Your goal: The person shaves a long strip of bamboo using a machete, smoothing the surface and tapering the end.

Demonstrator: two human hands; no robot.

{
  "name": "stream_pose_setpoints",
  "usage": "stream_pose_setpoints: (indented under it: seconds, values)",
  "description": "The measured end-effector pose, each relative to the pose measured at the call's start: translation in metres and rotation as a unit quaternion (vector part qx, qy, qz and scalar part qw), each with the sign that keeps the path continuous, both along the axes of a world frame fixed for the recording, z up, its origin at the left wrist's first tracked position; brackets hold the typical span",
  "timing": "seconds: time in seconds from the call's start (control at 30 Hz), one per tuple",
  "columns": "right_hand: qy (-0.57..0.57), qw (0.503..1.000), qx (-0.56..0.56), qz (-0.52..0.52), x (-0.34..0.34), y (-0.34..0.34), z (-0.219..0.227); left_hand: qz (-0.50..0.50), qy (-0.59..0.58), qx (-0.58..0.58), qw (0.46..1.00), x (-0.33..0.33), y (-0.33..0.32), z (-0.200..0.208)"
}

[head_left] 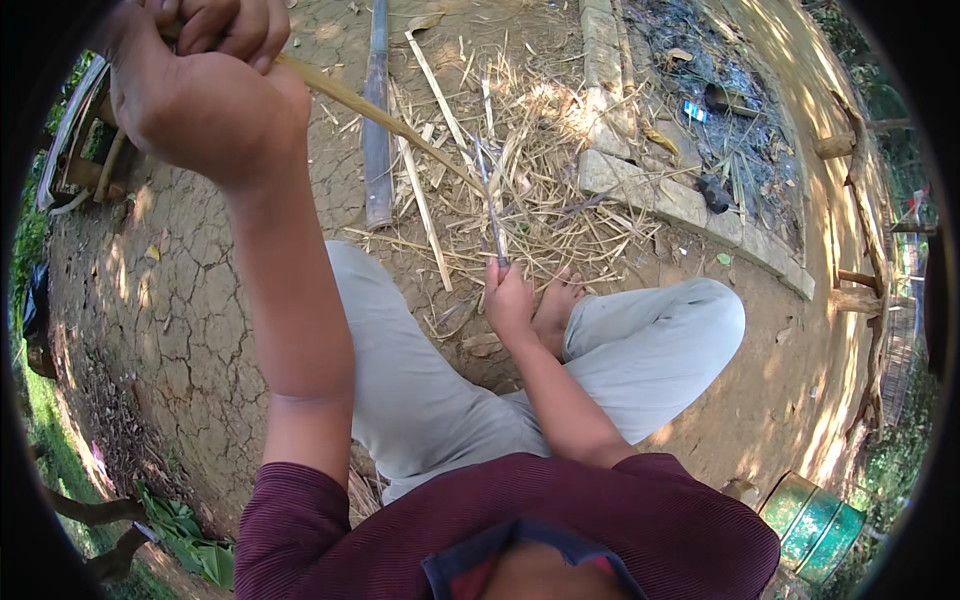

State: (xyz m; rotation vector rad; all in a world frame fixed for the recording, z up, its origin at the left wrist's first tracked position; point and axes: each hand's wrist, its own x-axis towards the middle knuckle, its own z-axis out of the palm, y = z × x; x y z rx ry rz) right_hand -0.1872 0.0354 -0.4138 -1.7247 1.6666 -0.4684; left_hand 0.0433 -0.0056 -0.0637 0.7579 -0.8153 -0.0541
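Observation:
High at the upper left, my left hand [215, 105] is closed around one end of a long, thin bamboo strip [390, 122]. The strip slants down to the right, and its lower end meets the blade of a knife [491, 210]. My right hand [511, 302] grips the knife's handle low in front of my bare foot [560, 305], with the narrow blade pointing away from me. Beneath the knife, pale bamboo shavings [550, 140] cover the ground. Whether the blade is cutting into the strip or only resting against it, I cannot tell.
A dark bamboo pole [378, 160] lies on the cracked earth left of the shavings, near several split pieces [425, 215]. A brick border [655, 197] edges an ashy patch [735, 130] at the right. A green metal drum [815, 527] stands at the lower right.

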Motion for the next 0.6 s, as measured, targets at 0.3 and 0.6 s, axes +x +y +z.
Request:
stream_pose_setpoints:
  seconds: [0.3,0.6]
  values:
    - [-0.005,1.000,0.022,0.015,0.008,-0.007,0.004,0.045,-0.004,0.010,0.999,0.010,0.001,-0.004]
    - [0.050,0.998,0.029,0.006,-0.017,-0.003,-0.041,0.028,0.000,-0.006,1.000,-0.010,-0.003,-0.010]
